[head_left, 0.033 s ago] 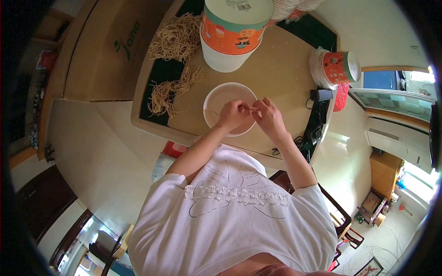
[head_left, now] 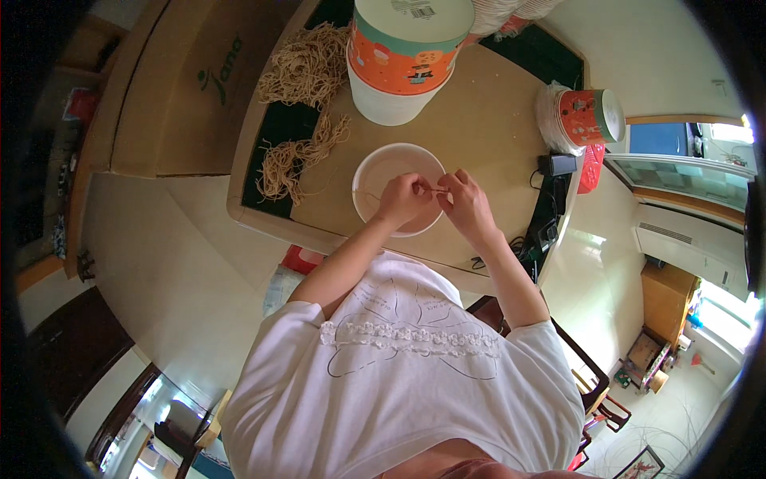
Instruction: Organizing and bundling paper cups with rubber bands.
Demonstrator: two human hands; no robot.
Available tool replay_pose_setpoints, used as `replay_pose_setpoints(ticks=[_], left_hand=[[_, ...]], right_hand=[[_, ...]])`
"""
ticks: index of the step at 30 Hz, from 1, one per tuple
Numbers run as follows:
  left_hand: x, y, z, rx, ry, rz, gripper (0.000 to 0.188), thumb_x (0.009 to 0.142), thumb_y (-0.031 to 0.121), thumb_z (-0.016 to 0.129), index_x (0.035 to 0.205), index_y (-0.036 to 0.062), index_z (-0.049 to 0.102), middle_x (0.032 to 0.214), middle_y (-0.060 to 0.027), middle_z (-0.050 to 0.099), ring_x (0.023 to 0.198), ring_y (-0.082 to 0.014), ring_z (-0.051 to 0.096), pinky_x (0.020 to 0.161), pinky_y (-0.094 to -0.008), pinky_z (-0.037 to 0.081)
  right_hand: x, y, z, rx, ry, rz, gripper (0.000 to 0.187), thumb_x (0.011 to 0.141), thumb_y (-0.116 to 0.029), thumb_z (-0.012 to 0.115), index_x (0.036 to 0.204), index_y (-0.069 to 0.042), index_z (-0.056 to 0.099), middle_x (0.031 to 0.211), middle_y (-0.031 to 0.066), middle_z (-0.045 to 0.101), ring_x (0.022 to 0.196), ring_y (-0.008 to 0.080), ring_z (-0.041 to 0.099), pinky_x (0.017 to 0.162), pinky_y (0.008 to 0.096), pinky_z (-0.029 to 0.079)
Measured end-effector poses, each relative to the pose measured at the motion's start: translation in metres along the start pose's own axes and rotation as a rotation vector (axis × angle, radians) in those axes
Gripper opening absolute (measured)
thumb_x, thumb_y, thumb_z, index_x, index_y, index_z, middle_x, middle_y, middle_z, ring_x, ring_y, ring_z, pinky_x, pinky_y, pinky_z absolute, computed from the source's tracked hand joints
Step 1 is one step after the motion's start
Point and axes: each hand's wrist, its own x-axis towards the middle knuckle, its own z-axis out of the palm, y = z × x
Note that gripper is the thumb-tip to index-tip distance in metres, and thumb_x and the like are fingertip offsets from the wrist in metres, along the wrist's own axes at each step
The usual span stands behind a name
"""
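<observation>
Over a white round tub [head_left: 369, 169], my left hand [head_left: 405, 196] and my right hand [head_left: 467, 201] pinch close together, fingertips nearly meeting. Between them runs a short bit of thin beige string [head_left: 436, 190]. More thin string shows inside the tub beside my left hand, its end lying on the rim. Whether it is the same piece is hidden by my fingers. To the left lie two tangled heaps of beige string, a larger far heap [head_left: 307, 65] and a smaller near heap [head_left: 289, 166].
A stack of white, orange and green paper tubs [head_left: 403, 60] stands beyond my hands. Another wrapped stack of tubs [head_left: 582, 116] lies at the right, near a black adapter [head_left: 556, 165] and cables. A cardboard box [head_left: 187, 96] flanks the brown-covered table [head_left: 495, 136].
</observation>
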Motion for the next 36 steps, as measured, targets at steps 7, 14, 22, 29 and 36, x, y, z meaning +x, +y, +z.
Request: replay_pose_setpoints(ticks=[7,14,22,29,36], left_hand=[[0.000,-0.002,0.001,0.006,0.038,-0.003,0.014,0.072,0.016,0.067,0.081,0.0051,0.066,0.069,-0.0085,0.063,0.060,-0.0146,0.059,0.057,-0.0287,0.047],[0.007,-0.027,0.006,-0.204,0.050,-0.022,0.021,0.073,0.014,0.063,0.092,0.0047,0.063,0.071,-0.0050,0.062,0.062,-0.0150,0.058,0.059,-0.0292,0.048],[0.008,-0.021,0.004,-0.556,-0.014,-0.254,0.019,0.072,0.014,0.070,0.085,0.0014,0.064,0.071,-0.0027,0.062,0.064,-0.0110,0.056,0.059,-0.0259,0.045],[0.005,-0.024,0.002,-0.189,-0.029,-0.076,0.015,0.073,0.018,0.070,0.075,0.0030,0.069,0.066,-0.0085,0.065,0.061,-0.0150,0.060,0.059,-0.0285,0.047],[0.003,-0.006,0.000,0.001,0.037,-0.047,0.014,0.073,0.017,0.068,0.076,0.0030,0.069,0.070,-0.0126,0.065,0.065,-0.0222,0.064,0.059,-0.0317,0.049]], right_hand=[[0.000,-0.003,0.000,-0.062,0.022,0.000,0.012,0.075,-0.007,0.059,0.088,-0.007,0.058,0.085,0.0131,0.055,0.079,0.0325,0.058,0.068,0.0405,0.049],[0.000,-0.002,0.004,-0.065,0.016,-0.024,0.009,0.073,-0.006,0.058,0.081,-0.006,0.056,0.082,0.0135,0.052,0.077,0.0330,0.056,0.067,0.0425,0.048],[-0.003,-0.002,0.001,0.054,0.051,0.052,0.019,0.077,-0.007,0.058,0.095,-0.007,0.053,0.087,0.0148,0.057,0.079,0.0316,0.059,0.067,0.0404,0.049],[-0.007,-0.005,-0.001,0.148,0.006,0.084,0.017,0.079,-0.006,0.057,0.096,-0.006,0.053,0.087,0.0151,0.060,0.070,0.0283,0.062,0.063,0.0371,0.051],[-0.007,-0.001,0.003,0.137,0.023,0.066,0.017,0.078,-0.005,0.056,0.095,-0.006,0.054,0.087,0.0148,0.060,0.072,0.0286,0.062,0.063,0.0374,0.051]])
